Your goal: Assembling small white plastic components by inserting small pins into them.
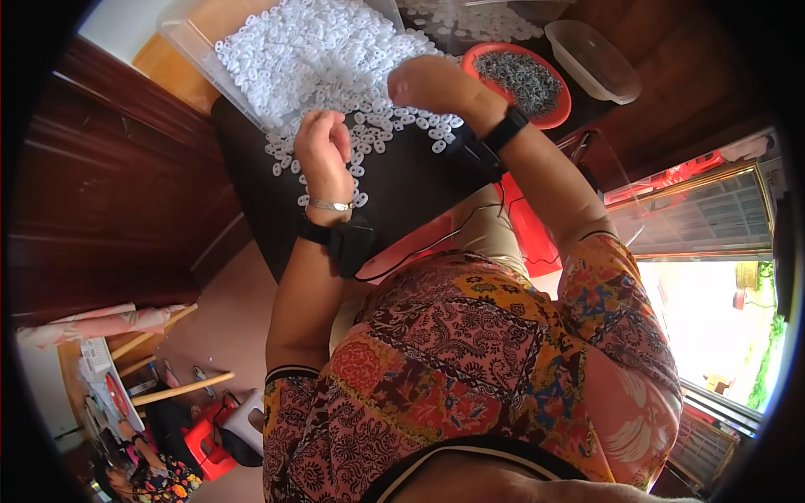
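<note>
White plastic oval pieces with holes [306, 59] are heaped at the far side of a dark table, spilling toward me from a clear plastic bin [189, 52]. My left hand [323, 151] is raised above the loose pieces at the near edge of the heap, its fingers curled in. Over the heap's right part is my right hand [432, 84], closed like a fist, with its fingertips hidden from view. Whatever either hand holds is too small or covered to make out. Close to the right hand, an orange-red bowl [563, 109] contains many small grey metal pieces [520, 75].
An oblong clear plastic tub [591, 63] lies right of the bowl. More white pieces [474, 18] show behind it. Dark wooden panelling [117, 176] stands left of the table [394, 180]. A thin black cable [411, 261] runs near my lap. Another person [159, 469] is at lower left.
</note>
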Demonstrator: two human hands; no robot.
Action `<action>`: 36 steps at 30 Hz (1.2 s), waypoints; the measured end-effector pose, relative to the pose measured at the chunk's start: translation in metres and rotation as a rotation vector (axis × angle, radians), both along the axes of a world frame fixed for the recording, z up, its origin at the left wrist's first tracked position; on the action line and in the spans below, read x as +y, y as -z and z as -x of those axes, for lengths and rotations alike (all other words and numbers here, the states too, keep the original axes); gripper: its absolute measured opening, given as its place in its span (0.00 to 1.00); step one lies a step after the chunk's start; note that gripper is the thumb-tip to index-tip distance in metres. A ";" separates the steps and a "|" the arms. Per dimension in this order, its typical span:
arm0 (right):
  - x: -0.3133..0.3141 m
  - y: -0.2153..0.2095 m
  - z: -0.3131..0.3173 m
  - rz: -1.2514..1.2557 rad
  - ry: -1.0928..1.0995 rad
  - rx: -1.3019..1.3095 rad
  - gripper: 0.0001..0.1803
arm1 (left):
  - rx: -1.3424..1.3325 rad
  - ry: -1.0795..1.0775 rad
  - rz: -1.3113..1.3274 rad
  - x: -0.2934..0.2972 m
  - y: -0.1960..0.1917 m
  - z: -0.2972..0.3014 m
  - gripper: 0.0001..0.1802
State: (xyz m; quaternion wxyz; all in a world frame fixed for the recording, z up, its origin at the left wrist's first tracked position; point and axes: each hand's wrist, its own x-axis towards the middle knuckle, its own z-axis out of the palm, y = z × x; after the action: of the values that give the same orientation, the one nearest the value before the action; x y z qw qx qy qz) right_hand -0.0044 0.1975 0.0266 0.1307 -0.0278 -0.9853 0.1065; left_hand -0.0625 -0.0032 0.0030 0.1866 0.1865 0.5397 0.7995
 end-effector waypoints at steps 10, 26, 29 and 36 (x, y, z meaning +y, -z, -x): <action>-0.035 0.018 -0.018 -0.116 0.027 -0.133 0.10 | 0.015 0.056 0.034 0.003 0.000 -0.007 0.10; -0.054 0.004 -0.060 1.187 0.010 0.109 0.10 | -0.167 0.529 0.041 0.010 0.005 -0.024 0.15; -0.052 0.013 -0.060 1.110 -0.078 0.232 0.09 | -0.311 0.638 -0.030 0.009 0.005 -0.022 0.14; -0.058 0.011 -0.065 1.156 -0.114 0.257 0.08 | -0.460 0.766 -0.137 0.007 0.007 -0.014 0.10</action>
State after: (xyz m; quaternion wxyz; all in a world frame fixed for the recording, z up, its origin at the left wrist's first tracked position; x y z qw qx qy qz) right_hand 0.0608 0.1396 0.0152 0.2067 -0.0283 -0.7437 0.6352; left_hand -0.0481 0.0043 -0.0045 0.5713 0.2021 0.3221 0.7274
